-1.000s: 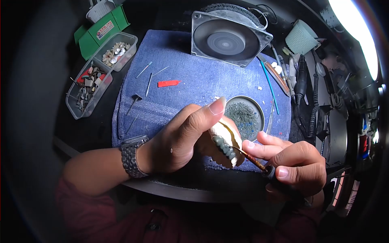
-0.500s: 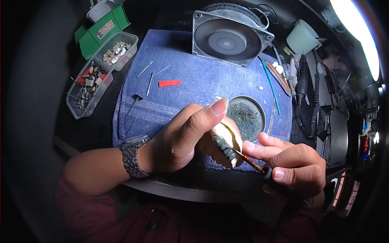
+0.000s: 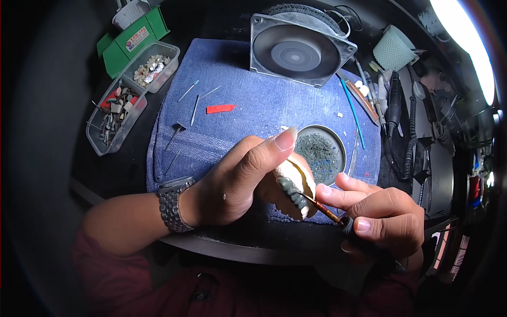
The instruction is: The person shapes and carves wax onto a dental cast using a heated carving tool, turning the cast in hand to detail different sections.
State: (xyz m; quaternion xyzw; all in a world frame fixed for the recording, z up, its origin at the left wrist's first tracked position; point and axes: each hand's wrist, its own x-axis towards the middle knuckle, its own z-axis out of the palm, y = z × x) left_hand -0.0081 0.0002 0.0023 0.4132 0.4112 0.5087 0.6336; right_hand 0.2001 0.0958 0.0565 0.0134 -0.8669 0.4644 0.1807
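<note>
My left hand grips a cream dental model, thumb over its top edge and a metal watch on the wrist. Along one side of the model runs a row of grey-green wax teeth. In my right hand is a wax carving tool with a brown-orange metal shank and a dark handle, held between fingers and thumb. Its thin tip touches or nearly touches the wax teeth. Just behind the model sits a round tin with grey-green and blue wax shavings. My left fingers under the model are hidden.
A blue towel covers the bench, bearing a red strip and several burs. A square fan stands at the back. Left is a clear divided box of burs and teeth; right lie a handpiece and a teal stick.
Almost nothing differs. The tool's tip and my right hand have shifted very slightly at the wax teeth; my left hand holds the model in the same place.
</note>
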